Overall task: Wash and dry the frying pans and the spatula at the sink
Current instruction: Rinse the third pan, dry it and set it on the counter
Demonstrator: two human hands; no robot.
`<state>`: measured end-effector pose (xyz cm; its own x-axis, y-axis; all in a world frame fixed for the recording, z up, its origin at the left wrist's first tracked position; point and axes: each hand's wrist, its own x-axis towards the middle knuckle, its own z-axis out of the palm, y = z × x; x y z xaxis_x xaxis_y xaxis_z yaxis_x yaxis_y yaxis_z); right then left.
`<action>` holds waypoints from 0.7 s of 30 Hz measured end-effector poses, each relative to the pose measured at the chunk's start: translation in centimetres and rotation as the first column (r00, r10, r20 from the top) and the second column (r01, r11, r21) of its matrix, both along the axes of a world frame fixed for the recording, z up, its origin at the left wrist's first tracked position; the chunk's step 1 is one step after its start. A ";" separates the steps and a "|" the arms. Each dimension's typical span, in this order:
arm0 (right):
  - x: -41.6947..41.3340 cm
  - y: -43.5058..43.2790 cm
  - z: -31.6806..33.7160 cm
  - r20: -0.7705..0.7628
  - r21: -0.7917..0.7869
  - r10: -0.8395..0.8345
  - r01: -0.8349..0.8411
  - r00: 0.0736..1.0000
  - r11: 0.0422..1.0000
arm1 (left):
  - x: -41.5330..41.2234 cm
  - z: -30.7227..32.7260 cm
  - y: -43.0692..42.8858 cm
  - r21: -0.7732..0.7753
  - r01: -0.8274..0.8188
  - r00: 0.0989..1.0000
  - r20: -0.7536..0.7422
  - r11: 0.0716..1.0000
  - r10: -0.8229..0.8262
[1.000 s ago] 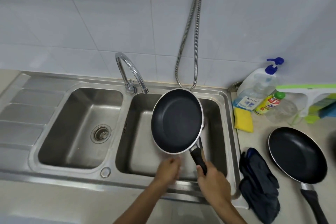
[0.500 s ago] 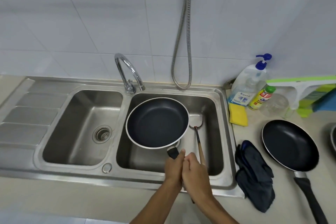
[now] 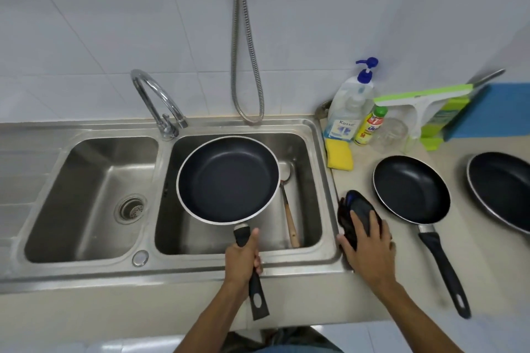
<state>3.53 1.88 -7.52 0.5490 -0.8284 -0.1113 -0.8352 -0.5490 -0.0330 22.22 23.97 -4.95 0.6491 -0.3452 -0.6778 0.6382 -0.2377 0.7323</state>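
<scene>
My left hand (image 3: pixel 243 259) grips the black handle of a dark non-stick frying pan (image 3: pixel 228 179), held level over the right basin of the steel sink (image 3: pixel 327 259). A metal spatula (image 3: pixel 288 206) with a wooden handle lies in that basin, to the right of the pan and partly under its rim. My right hand (image 3: pixel 368 243) lies on a dark blue cloth (image 3: pixel 354 209) on the counter beside the sink, fingers spread over it. A second frying pan (image 3: pixel 411 189) sits on the counter to the right of the cloth. A third pan (image 3: pixel 502 186) is cut off by the right edge.
A curved tap (image 3: pixel 159 100) stands between the two basins and a metal hose (image 3: pixel 246 66) hangs from the wall. The left basin (image 3: pixel 86 195) has a drain. A yellow sponge (image 3: pixel 339 155), a pump soap bottle (image 3: pixel 351 106), a small yellow bottle (image 3: pixel 371 126), a glass and a green squeegee (image 3: pixel 424 97) stand at the counter's back.
My right hand left the pan handle and moved right onto the dark cloth. My left hand now holds the pan alone, level over the right basin.
</scene>
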 end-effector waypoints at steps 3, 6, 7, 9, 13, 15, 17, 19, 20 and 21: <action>-1.5 -0.6 -0.8 0.152 0.052 0.019 -0.028 0.988 0.998 | -0.5 0.6 0.5 -0.016 0.026 1.000 0.012 1.000 -0.026; -1.5 -1.0 0.7 0.337 0.103 0.011 -0.048 0.941 0.994 | -0.2 1.2 1.8 -0.033 0.042 0.999 0.010 0.999 -0.042; -1.0 -1.1 1.8 0.419 0.120 -0.002 -0.053 0.908 0.991 | 0.0 1.4 2.2 -0.038 0.050 0.999 0.017 0.998 -0.049; 1.0 -1.0 5.1 0.563 0.150 0.000 -0.102 0.826 0.983 | 0.3 2.0 2.8 -0.039 0.074 0.997 0.033 0.996 -0.073; 8.8 1.8 12.3 0.716 0.216 0.124 -0.388 0.687 0.896 | 0.5 3.4 4.6 -0.036 0.095 0.995 0.025 0.995 -0.095; 13.2 3.6 14.6 0.755 0.181 0.254 -0.565 0.604 0.805 | 1.0 4.3 5.4 -0.039 0.097 0.995 0.025 0.994 -0.096; 17.2 5.3 15.1 0.727 0.173 0.400 -0.712 0.558 0.680 | 1.6 5.3 6.0 -0.044 0.116 0.993 0.008 0.992 -0.115; 20.5 7.4 13.9 0.621 0.253 0.558 -0.814 0.551 0.523 | 1.9 6.3 6.4 -0.054 0.150 0.989 0.004 0.987 -0.150; 21.9 8.5 13.0 0.537 0.315 0.651 -0.844 0.536 0.434 | 2.1 6.7 6.7 -0.053 0.162 0.987 0.011 0.985 -0.161; 23.3 9.7 11.9 0.441 0.369 0.744 -0.857 0.503 0.361 | 2.3 7.0 7.0 -0.046 0.177 0.984 0.024 0.983 -0.176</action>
